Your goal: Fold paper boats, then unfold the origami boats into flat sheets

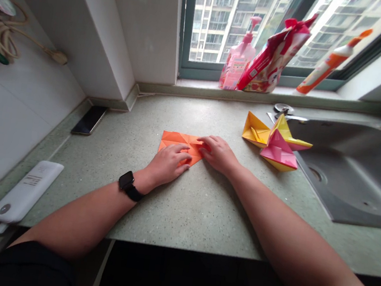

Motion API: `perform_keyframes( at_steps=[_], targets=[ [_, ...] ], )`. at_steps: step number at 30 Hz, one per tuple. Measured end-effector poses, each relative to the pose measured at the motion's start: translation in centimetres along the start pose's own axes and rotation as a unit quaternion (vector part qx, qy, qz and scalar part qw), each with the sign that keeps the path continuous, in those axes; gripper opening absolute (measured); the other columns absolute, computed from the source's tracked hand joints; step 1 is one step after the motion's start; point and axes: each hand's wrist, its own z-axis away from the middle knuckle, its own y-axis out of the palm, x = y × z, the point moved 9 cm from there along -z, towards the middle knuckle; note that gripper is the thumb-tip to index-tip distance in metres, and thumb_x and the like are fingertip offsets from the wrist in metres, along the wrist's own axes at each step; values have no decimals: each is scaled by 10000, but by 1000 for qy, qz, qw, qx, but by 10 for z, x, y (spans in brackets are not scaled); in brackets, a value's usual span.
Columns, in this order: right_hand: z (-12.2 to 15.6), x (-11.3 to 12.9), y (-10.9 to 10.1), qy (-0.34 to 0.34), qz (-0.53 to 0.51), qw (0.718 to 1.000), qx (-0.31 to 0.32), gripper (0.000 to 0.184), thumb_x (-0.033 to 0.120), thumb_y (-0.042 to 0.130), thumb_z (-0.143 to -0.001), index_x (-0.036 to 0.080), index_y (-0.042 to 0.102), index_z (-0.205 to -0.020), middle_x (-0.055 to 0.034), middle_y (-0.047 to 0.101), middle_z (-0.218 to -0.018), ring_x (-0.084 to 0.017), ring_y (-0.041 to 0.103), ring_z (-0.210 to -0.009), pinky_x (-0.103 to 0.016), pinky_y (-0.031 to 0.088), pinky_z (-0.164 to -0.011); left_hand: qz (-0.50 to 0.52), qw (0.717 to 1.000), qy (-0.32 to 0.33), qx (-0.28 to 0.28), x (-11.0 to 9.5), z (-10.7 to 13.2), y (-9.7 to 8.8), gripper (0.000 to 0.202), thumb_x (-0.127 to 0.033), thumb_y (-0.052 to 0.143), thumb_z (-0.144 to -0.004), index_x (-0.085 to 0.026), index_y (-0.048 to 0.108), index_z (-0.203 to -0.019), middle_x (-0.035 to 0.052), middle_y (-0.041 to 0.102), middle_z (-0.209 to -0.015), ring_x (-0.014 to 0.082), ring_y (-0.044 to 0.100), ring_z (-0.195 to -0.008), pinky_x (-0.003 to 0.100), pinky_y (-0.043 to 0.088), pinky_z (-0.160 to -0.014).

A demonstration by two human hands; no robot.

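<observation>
A folded sheet of orange paper [176, 140] lies flat on the speckled green countertop [202, 207]. My left hand [168, 162], with a black watch on the wrist, presses down on the paper's lower right part with fingers stretched out. My right hand [218, 153] rests on the paper's right corner, fingers curled and pressing the edge. To the right, beside the sink, sit two folded paper figures, one yellow [257, 133] and one pink and yellow [280, 151].
A steel sink [358, 173] fills the right side. A black phone [89, 120] and a white power bank [28, 190] lie at the left. On the window sill stand a pink pump bottle [237, 61], a red pouch [273, 55] and an orange-capped bottle [325, 65].
</observation>
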Motion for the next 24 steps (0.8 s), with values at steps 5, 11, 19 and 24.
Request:
perform_keyframes(
  at_steps=[5,11,19,24],
  targets=[
    [2,-1,0,-1,-11,1000,9,353,305,731,-974,282,763,-1325,-116,747,-1211,-326,698,-1163,-529,584,-1075,-9,1000,9,7,1,0,1,217,-257,768,-997,-252,789,-1213,85,773,-1359,308,691,-1236,558,553,-1116],
    [11,4,8,7,-5,999,52,731,542,839,-890,288,626,-1541,-161,646,-1503,-389,602,-1418,-610,478,-1231,-8,1000,11,21,2,1,0,243,-311,763,-1007,-236,781,-1238,89,780,-1369,320,685,-1287,565,537,-1141],
    [14,-8,31,68,21,991,112,1011,698,803,-862,267,436,-1698,-187,440,-1752,-455,343,-1653,-696,244,-1349,13,998,41,40,1,0,6,212,-274,740,-1020,-232,773,-1226,94,764,-1400,292,683,-1328,543,513,-1202],
    [11,-33,31,90,16,991,99,1003,721,806,-852,302,443,-1688,-168,432,-1766,-465,330,-1659,-725,227,-1344,13,998,36,45,2,-1,7,254,-261,741,-1015,-247,755,-1269,94,749,-1433,303,658,-1374,570,487,-1225]
  ],
)
